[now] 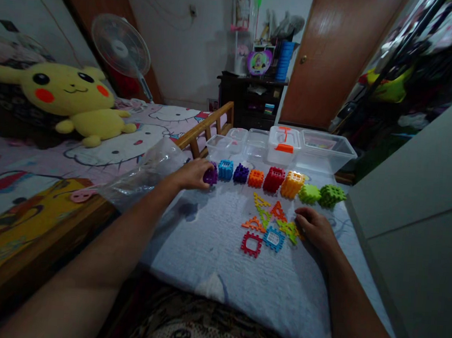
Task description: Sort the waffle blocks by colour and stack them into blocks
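A row of built plastic cubes runs across the light blue mat (214, 239): purple cube (211, 175), blue cube (225, 169), dark purple cube (241, 173), orange cube (255, 178), red cube (274, 179), yellow-orange cube (292, 184), two green cubes (320, 194). My left hand (193, 174) is closed around the purple cube at the row's left end. My right hand (316, 229) rests curled on the mat, fingertips touching the loose flat tiles (268, 225); among these are a red square tile (251, 244) and a blue square tile (274, 238).
Clear plastic tubs (326, 149) and a lidded box with an orange latch (284, 144) stand behind the row. A crumpled clear bag (149, 174) lies left of my arm. A bed with a yellow plush (73, 98) is at left, a grey cabinet (418, 211) at right.
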A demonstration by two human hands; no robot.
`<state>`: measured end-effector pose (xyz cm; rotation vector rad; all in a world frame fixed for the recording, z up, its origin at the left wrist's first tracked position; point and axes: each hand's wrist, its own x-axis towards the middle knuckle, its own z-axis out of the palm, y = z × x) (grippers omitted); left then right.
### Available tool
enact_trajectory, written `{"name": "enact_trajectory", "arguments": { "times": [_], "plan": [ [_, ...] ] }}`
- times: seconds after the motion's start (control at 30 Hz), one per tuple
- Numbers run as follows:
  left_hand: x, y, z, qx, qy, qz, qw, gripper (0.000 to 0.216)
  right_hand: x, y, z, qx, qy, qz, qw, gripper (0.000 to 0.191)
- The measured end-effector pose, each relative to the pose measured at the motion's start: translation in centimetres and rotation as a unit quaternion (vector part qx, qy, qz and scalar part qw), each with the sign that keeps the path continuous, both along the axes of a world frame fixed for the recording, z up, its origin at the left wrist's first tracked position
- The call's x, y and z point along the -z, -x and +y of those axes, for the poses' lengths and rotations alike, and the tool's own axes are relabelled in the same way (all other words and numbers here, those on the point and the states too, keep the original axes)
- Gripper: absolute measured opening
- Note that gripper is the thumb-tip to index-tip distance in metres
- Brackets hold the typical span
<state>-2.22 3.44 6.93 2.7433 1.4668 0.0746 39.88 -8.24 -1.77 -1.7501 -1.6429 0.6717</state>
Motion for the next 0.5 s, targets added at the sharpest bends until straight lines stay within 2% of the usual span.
{"name": "enact_trajectory", "arguments": {
  "times": [0.1,0.23,0.37,0.5],
  "plan": [
    [-0.4,1.1,3.1,-0.031,0.003,0.024,0.999,0.042,-0.2,0.1,-0.1,0.007,0.0,-0.001,1.0,0.031],
    [-0.1,1.6,6.2,-0.04,0.008,0.028,0.999,0.047,-0.3,0.2,-0.2,0.013,0.01,0.001,1.0,0.032],
    [0.1,1.5,8.0,-0.045,0.023,0.037,0.998,0.049,-0.3,0.2,-0.2,0.019,0.012,0.004,1.0,0.032],
    [0.0,1.1,8.6,-0.034,0.046,0.046,0.997,0.047,-0.3,0.2,-0.1,0.018,0.015,-0.001,1.0,0.032]
  ]
}}
